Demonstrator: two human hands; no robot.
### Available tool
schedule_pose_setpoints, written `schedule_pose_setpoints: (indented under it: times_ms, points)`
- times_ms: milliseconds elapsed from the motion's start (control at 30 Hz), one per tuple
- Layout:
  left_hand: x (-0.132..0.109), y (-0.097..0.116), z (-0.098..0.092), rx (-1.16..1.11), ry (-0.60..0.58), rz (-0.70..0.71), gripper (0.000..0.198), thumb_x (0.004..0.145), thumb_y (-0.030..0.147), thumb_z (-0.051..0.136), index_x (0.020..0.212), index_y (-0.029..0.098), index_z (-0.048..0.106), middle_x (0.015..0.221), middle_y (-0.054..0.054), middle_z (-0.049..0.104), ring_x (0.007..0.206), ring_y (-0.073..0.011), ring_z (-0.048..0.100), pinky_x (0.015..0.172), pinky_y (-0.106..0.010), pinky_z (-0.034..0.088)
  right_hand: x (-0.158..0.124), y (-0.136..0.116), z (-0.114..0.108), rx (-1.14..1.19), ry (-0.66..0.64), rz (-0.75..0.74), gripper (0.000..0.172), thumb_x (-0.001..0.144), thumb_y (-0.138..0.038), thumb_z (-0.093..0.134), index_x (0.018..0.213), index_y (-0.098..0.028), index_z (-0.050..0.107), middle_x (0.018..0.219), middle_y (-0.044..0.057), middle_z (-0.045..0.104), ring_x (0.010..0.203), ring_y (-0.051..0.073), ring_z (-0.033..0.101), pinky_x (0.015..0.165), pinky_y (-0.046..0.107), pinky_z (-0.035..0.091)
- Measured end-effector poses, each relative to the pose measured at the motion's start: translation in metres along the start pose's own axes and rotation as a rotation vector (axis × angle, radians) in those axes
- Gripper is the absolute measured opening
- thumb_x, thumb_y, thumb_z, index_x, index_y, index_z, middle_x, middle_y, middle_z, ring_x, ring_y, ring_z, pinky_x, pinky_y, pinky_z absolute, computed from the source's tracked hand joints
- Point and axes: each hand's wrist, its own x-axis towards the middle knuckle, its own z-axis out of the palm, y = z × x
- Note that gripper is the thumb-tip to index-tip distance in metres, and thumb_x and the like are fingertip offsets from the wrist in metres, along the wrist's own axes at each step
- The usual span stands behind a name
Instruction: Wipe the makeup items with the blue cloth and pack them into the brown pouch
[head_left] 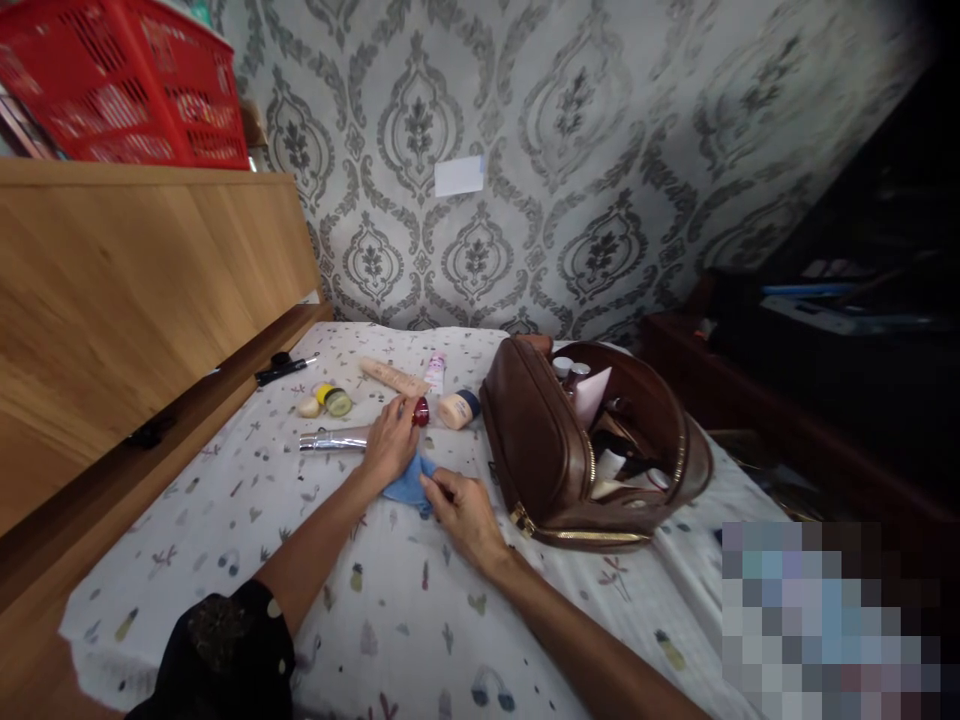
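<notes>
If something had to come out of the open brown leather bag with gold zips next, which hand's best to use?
Probably the right hand: it's nearer the bag, though it pinches a soft blue cloth. The left hand is farther away, at the shiny silver tube.

Matt and glossy surfaces are mixed
Metallic gloss is shown by the silver tube (334, 441), matt fabric by the blue cloth (407, 488) — smooth, leather-like sheen by the brown bag (536, 440), plastic by the red basket (142, 125).
</notes>
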Motion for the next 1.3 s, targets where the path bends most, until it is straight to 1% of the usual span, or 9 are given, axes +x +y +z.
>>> schedule_pose_setpoints:
  times_ms: [233, 333, 600, 700, 833, 933, 1067, 1167, 1300]
  points:
    - [0.0, -0.003, 0.001, -0.035, 0.037, 0.025, 0.054, 0.088, 0.011, 0.047, 0.142, 0.017, 0.04, 0.136, -0.015, 0.052, 0.126, -0.0276, 0.051, 0.105, -0.045, 0.046, -0.001, 0.001, 0.001, 0.01, -0.003, -0.003, 0.043, 0.095, -0.04, 0.047, 0.057, -0.02, 0.046, 0.051, -0.003, 0.051, 0.05, 0.01, 0.043, 0.054, 0.022, 0.032]
    - [0.0, -0.005, 0.001, -0.052, 0.045, 0.045, 0.057, 0.086, 0.01, 0.048, 0.142, 0.019, 0.04, 0.135, -0.014, 0.052, 0.126, -0.0273, 0.051, 0.105, -0.045, 0.047, -0.001, 0.0, 0.0, 0.011, -0.005, -0.006, 0.042, 0.094, -0.037, 0.048, 0.057, -0.019, 0.046, 0.05, -0.004, 0.048, 0.049, 0.01, 0.042, 0.053, 0.021, 0.031]
    - [-0.001, -0.005, 0.001, -0.05, 0.062, 0.052, 0.053, 0.089, 0.017, 0.051, 0.141, 0.019, 0.042, 0.137, -0.014, 0.05, 0.128, -0.0285, 0.048, 0.103, -0.045, 0.049, 0.0, -0.003, 0.0, -0.01, -0.009, 0.014, 0.039, 0.094, -0.032, 0.051, 0.057, -0.018, 0.048, 0.051, -0.004, 0.049, 0.05, 0.009, 0.041, 0.054, 0.022, 0.029]
    - [-0.001, -0.006, 0.001, -0.035, 0.059, 0.034, 0.052, 0.089, 0.019, 0.051, 0.141, 0.019, 0.043, 0.136, -0.014, 0.05, 0.128, -0.0286, 0.049, 0.104, -0.046, 0.049, 0.001, -0.004, 0.0, -0.016, -0.001, 0.008, 0.038, 0.093, -0.031, 0.052, 0.057, -0.019, 0.049, 0.05, -0.005, 0.044, 0.05, 0.009, 0.038, 0.054, 0.022, 0.027]
    - [-0.001, -0.007, -0.001, -0.009, 0.069, 0.059, 0.05, 0.091, 0.021, 0.05, 0.14, 0.018, 0.044, 0.137, -0.016, 0.049, 0.127, -0.0297, 0.049, 0.104, -0.047, 0.048, 0.0, -0.006, -0.001, -0.013, 0.021, 0.001, 0.038, 0.093, -0.032, 0.052, 0.057, -0.019, 0.051, 0.051, -0.005, 0.038, 0.052, 0.01, 0.034, 0.054, 0.023, 0.026]
    - [-0.002, -0.002, -0.003, 0.086, 0.101, 0.108, 0.048, 0.092, 0.022, 0.048, 0.14, 0.015, 0.046, 0.139, -0.019, 0.048, 0.127, -0.0324, 0.049, 0.103, -0.051, 0.047, -0.001, -0.009, 0.0, -0.014, 0.034, 0.021, 0.037, 0.092, -0.03, 0.055, 0.057, -0.019, 0.053, 0.051, -0.004, 0.042, 0.052, 0.01, 0.034, 0.054, 0.023, 0.026]
    - [0.004, 0.012, 0.0, 0.203, 0.122, 0.25, 0.046, 0.094, 0.026, 0.048, 0.137, 0.012, 0.048, 0.14, -0.022, 0.051, 0.126, -0.036, 0.051, 0.1, -0.052, 0.047, -0.001, -0.012, 0.0, -0.009, 0.066, 0.057, 0.033, 0.09, -0.029, 0.059, 0.058, -0.018, 0.056, 0.052, -0.004, 0.045, 0.051, 0.01, 0.036, 0.054, 0.024, 0.025]
    - [0.014, 0.022, 0.008, 0.216, 0.127, 0.338, 0.047, 0.094, 0.033, 0.048, 0.136, 0.01, 0.049, 0.14, -0.024, 0.052, 0.127, -0.0366, 0.052, 0.102, -0.052, 0.045, 0.0, -0.014, -0.002, 0.022, 0.083, 0.08, 0.033, 0.09, -0.029, 0.06, 0.059, -0.018, 0.055, 0.052, -0.005, 0.042, 0.051, 0.01, 0.035, 0.054, 0.024, 0.024]
    - [0.034, 0.028, 0.024, 0.207, 0.124, 0.344, 0.055, 0.096, 0.044, 0.044, 0.135, 0.007, 0.049, 0.138, -0.027, 0.055, 0.129, -0.0383, 0.052, 0.104, -0.053, 0.044, 0.001, -0.015, -0.004, 0.089, 0.125, 0.104, 0.034, 0.089, -0.027, 0.06, 0.057, -0.018, 0.051, 0.051, -0.006, 0.037, 0.052, 0.01, 0.033, 0.054, 0.024, 0.023]
